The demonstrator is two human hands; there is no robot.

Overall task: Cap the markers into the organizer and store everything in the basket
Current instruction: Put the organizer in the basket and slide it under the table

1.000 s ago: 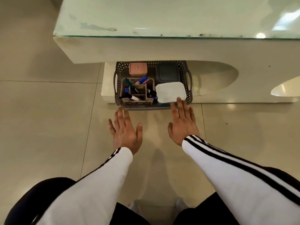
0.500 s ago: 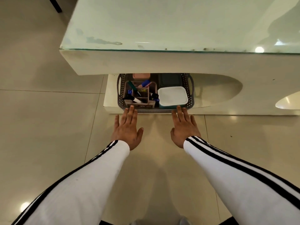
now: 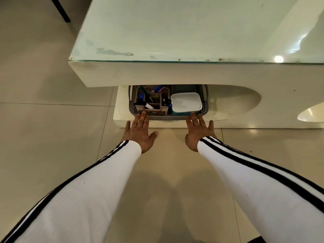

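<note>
Under the glass-topped surface (image 3: 175,28), on its low base shelf (image 3: 121,106), sits the grey perforated basket (image 3: 204,102), about half tucked beneath the overhang. Rear half hidden.

Basket contents, clock positions taken from basket centre:
- 9 o'clock: brown organizer (image 3: 154,102) holding the markers (image 3: 146,96). Blue caps and a green one visible, one white-tipped barrel lying at a slant. Can't tell cap state on all of them.
- 3 o'clock: teal container with white lid (image 3: 186,102), touching the organizer side or just beside it, can't tell which.
- 12 o'clock: something dark behind the container, mostly hidden by the overhang.

Hands:
- left hand (image 3: 139,131): flat, fingers spread, palm down, fingertips touching the basket's front wall below the organizer label. Not gripping anything.
- right hand (image 3: 199,132): same posture, fingers splayed, fingertips at the front wall below the teal container. Nothing pinched.

Both hands sit at 6 o'clock of the basket, well apart from each other, over the tiled floor (image 3: 52,137). White sleeves (image 3: 105,181) with black stripes on both arms. Black furniture leg (image 3: 60,8) at 11 o'clock, far corner.
</note>
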